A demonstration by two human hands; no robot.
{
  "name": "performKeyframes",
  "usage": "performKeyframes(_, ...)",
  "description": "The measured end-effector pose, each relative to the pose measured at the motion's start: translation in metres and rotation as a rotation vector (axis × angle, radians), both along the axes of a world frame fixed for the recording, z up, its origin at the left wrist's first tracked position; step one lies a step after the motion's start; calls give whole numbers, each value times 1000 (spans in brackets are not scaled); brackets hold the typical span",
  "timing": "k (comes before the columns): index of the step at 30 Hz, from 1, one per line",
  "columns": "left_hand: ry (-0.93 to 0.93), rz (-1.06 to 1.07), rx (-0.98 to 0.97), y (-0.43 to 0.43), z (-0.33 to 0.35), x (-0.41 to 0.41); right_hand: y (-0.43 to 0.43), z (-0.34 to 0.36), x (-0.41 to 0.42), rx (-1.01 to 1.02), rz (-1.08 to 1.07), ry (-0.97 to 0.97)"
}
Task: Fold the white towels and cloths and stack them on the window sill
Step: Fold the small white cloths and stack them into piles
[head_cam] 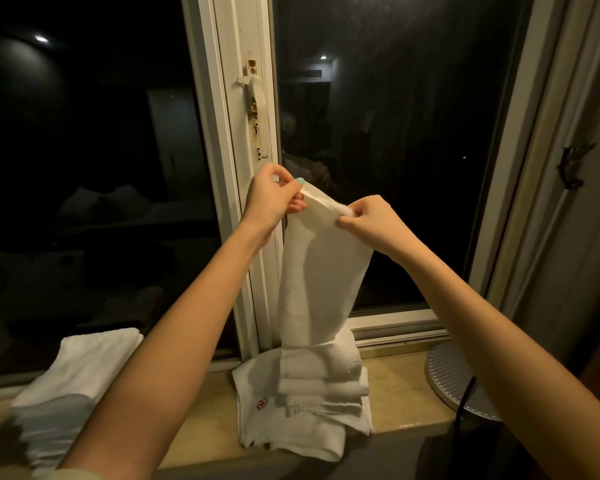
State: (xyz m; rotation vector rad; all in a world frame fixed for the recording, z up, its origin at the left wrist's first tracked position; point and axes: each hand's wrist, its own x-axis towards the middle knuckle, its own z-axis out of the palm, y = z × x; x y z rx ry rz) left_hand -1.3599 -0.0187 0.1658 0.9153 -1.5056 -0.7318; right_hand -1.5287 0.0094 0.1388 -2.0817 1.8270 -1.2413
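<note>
A long white towel (321, 271) hangs upright in front of the window. My left hand (274, 199) pinches its upper left corner and my right hand (368, 220) pinches its upper right corner, both raised at the same height. The towel's lower end reaches down onto a stack of folded white towels (323, 379) on the beige window sill (399, 393). That stack rests on a larger white cloth (267, 407) bearing a small red emblem. A second pile of white cloths (73, 372) lies on the sill at the left, partly behind my left forearm.
A round ribbed grey base (447, 375) with a black cord stands on the sill at the right. The window frame's centre post with a white handle (255, 95) rises just behind the towel. Dark glass fills both panes. A wall hook (574, 166) hangs at the far right.
</note>
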Motion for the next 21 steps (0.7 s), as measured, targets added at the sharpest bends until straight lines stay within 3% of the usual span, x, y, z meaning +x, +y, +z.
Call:
performKeyframes(9,-423,-193,-39,-3,-6,28,7,6,-16,-104,140,8)
performKeyframes(16,-439,-142,-97,-6,1,29,19,8,-25,-80,176,92)
performKeyframes(21,-502,-219,-14,-9,1,23,17,2,-28,-87,151,211)
